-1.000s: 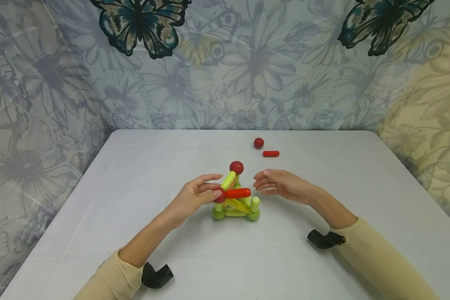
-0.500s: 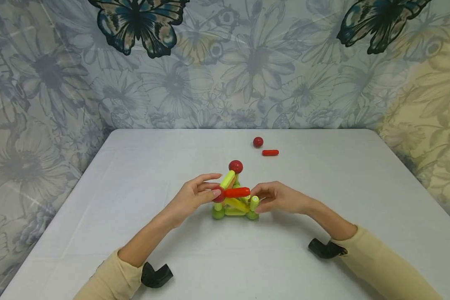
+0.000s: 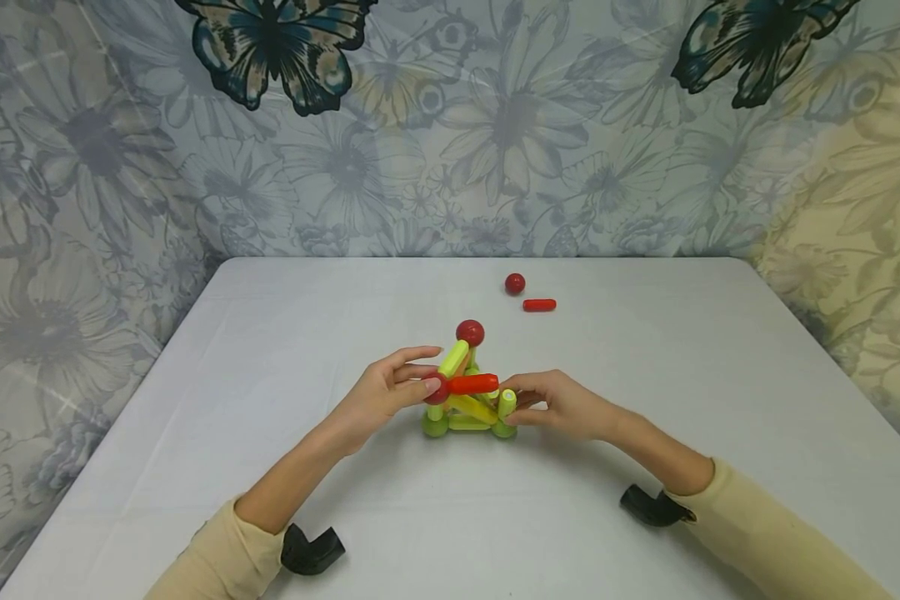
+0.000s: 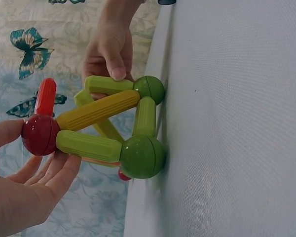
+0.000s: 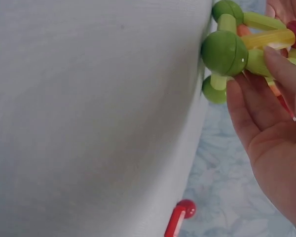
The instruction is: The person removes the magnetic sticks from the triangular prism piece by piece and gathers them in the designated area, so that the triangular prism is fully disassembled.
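So both hands are on this ball-and-stick build (image 3: 470, 406), which is sitting around the middle of the counter (image 3: 450, 517), clock faces as seen from the head cam. Left hand (image 3: 385, 392) comes in from 9 o'clock, thumb and fingertips lightly pinching a red ball (image 4: 40, 134), the upper finger pretty much straight. Right hand (image 3: 570, 407) is at 3 o'clock, thumb and fingers closed around a short upright green stick (image 3: 507, 403), whose top end is free.

From the pinched ball, a red stick (image 3: 475, 384) pokes out toward 3 with a loose end, a yellow stick (image 4: 98, 109) slopes down toward 4 to the right-hand green ball (image 3: 503, 430), and another green stick drops at 6 to the left-hand green ball (image 3: 435, 424). Both green balls rest on the counter. Up at 12 there's the top red ball (image 3: 470, 332).

Further out, around 1 o'clock near the back edge, lies a spare red ball (image 3: 515, 283), with a spare red stick (image 3: 539, 305) just beside it at its 4 o'clock. Behind everything is a floral backdrop (image 3: 510, 167) with big butterflies at 11 and 1.
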Action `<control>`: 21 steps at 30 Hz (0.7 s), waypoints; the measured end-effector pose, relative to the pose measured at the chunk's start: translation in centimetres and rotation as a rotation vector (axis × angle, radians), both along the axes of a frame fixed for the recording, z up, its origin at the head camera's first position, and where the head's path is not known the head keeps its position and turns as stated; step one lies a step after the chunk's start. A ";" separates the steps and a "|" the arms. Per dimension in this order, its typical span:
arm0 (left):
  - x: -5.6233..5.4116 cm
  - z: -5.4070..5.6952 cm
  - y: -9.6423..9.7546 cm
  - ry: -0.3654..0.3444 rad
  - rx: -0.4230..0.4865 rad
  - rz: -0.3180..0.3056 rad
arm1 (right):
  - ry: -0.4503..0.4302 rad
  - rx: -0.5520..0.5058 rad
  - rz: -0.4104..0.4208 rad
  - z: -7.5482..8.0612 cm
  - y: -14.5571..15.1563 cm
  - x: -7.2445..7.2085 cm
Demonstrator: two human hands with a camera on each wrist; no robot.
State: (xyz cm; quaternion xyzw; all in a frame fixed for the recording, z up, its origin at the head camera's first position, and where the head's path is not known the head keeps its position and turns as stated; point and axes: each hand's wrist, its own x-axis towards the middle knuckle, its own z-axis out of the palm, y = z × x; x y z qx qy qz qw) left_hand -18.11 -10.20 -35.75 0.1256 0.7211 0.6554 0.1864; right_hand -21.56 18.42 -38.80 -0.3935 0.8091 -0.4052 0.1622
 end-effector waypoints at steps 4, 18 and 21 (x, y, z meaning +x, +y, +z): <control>0.0 0.0 0.0 0.003 -0.003 0.002 | 0.027 0.009 -0.005 0.0 0.1 0.2; 0.1 -0.2 0.1 0.003 0.004 0.002 | 0.160 -0.046 -0.198 -0.2 0.4 -0.5; 0.1 -0.2 0.1 -0.005 -0.003 0.005 | 0.128 -0.074 -0.306 -0.3 0.6 -1.0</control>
